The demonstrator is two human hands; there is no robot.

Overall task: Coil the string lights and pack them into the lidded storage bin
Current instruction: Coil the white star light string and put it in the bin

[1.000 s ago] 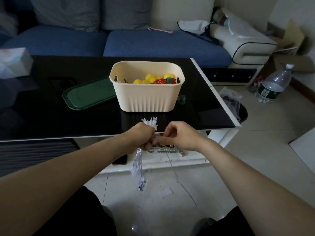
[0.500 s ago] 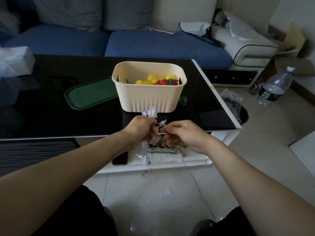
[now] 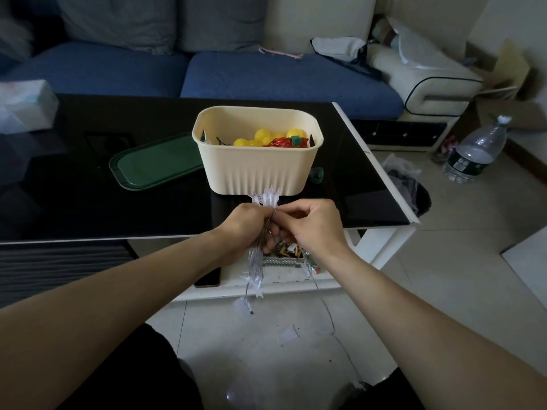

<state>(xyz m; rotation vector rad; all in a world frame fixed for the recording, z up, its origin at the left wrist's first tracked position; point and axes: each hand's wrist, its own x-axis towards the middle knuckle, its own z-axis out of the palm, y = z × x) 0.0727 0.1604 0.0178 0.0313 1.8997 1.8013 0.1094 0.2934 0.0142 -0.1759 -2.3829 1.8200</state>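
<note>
Compared with a second ago, both hands have risen toward the bench edge, and the hanging part of the string lights [image 3: 257, 263] is shorter, with more star-shaped bulbs gathered above the fist. This suggests the coiling step is well advanced but not finished: a thin wire tail [image 3: 331, 319] trails to the floor below the right hand.

The left hand [image 3: 247, 221] is closed in a fist around the bundled lights. The right hand [image 3: 315, 224] is curled, its fingertips pinching the wire just beside the left hand's knuckles.

The storage bin [image 3: 257, 170] stands on the bench [image 3: 88, 202] directly ahead of the hands, uncovered, already holding yellow bulbs [image 3: 260, 139] and a red wire coil [image 3: 281, 142]. Its green lid [image 3: 154, 164] lies flat ahead and to the left of the left hand, just beside the bin.

A small green object [image 3: 316, 175] sits ahead and to the right of the right hand, next to the bin. A water bottle [image 3: 473, 155] stands on the floor, far right. The path from hands to bin opening looks unobstructed; the loose tail could snag on the clutter on the lower shelf.
</note>
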